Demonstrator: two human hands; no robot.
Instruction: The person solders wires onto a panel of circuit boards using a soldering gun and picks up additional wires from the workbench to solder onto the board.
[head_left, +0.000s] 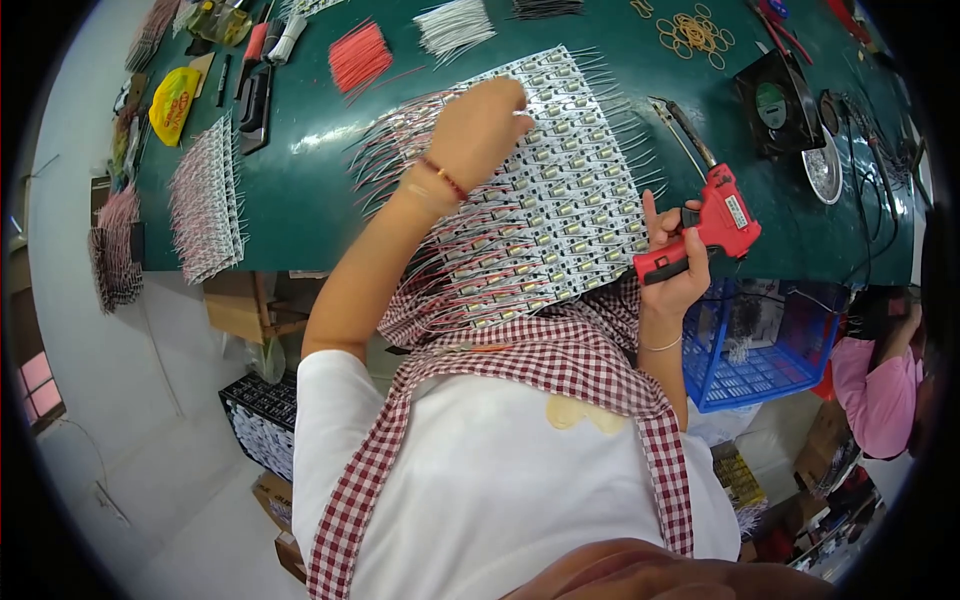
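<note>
A wide panel of small circuit boards (560, 190) lies in front of me, its near end reaching past the table's front edge over my checked apron. Red and white wires (400, 150) fan out from the panel's left side, and thin wire ends stick out on its right. Over the panel's upper part is my left hand (482, 125), its fingers curled in; whatever they pinch is hidden by the hand. My right hand (672, 250) grips a red soldering gun (728, 215) by its handle beside the panel's right edge. The gun's metal tip points up and away to the left.
On the green table (300, 190) lie bundles of red wires (360, 57) and white wires (455, 28), rubber bands (697, 35), and a wired stack of boards (205, 200). A black fan (775, 105) stands at right. Below are a blue crate (760, 350) and another person's pink sleeve (880, 395).
</note>
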